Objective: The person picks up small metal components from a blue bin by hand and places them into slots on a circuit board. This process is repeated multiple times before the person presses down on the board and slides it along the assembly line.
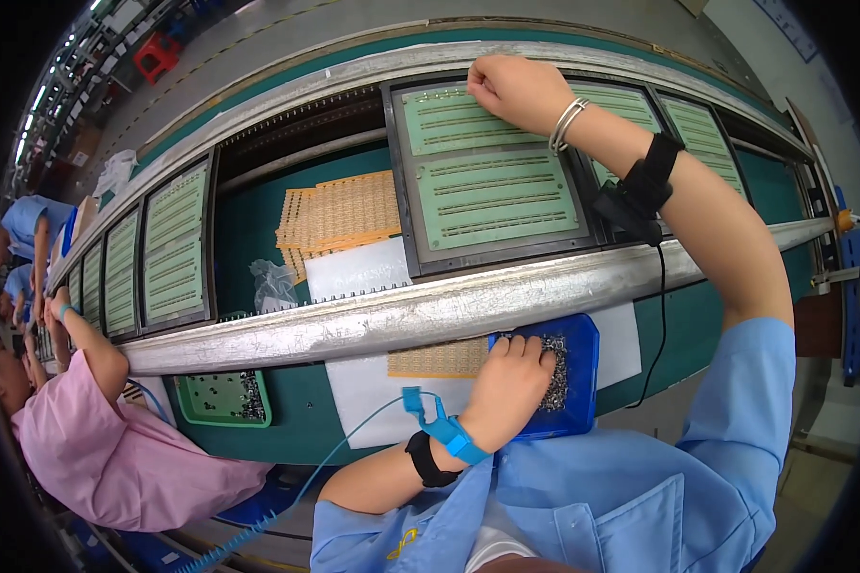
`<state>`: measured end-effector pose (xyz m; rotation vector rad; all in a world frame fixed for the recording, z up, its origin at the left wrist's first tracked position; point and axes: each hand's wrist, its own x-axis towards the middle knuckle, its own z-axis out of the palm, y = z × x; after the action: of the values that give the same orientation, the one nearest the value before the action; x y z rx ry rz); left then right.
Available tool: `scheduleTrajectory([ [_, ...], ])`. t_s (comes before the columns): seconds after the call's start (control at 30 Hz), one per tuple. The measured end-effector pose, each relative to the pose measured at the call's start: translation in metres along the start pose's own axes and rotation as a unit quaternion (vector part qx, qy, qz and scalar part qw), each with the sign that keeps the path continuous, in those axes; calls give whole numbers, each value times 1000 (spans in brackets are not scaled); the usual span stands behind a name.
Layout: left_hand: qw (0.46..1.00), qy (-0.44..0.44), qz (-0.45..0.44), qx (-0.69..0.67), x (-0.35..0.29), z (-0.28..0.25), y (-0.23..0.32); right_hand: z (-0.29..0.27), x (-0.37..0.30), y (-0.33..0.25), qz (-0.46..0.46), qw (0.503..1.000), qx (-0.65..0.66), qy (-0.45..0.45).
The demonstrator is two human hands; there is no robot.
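My left hand (pixel 509 384) rests over the left side of a blue bin (pixel 588 368) full of small metal parts (pixel 552 382). Its fingers are curled down, their tips out of sight. Further away, my right hand (pixel 524 91) is closed in a pinch at the upper edge of a light green slotted board (pixel 440 119); anything between the fingertips is too small or hidden to name. Small pieces line that board's top row by the fingers. A second green board (pixel 497 196) sits below it in the same dark frame (pixel 403 205).
A silver rail (pixel 373 320) runs between me and the frames. Orange-edged perforated sheets (pixel 339 215) lie behind it, near a plastic bag (pixel 273 285). At left are a green tray (pixel 225 396) of dark parts and a person in pink (pixel 124 439). A blue coiled cord (pixel 306 492) trails from my left wrist.
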<state>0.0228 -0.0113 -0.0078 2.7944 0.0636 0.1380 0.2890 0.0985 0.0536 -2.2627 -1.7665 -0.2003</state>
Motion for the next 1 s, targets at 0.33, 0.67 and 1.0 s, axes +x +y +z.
scheduleTrajectory([
  [0.33, 999, 27, 17, -27, -2, -1, -6, 5, 11, -1, -9, 999, -30, -23],
  [0.67, 941, 128, 27, -312, -7, -14, -7, -14, 7, -5, -15, 994, -101, -32],
  [1.0, 589, 263, -75, -760, -26, -28, -20, -88, -156, -102, -164, 957, 235, -48],
])
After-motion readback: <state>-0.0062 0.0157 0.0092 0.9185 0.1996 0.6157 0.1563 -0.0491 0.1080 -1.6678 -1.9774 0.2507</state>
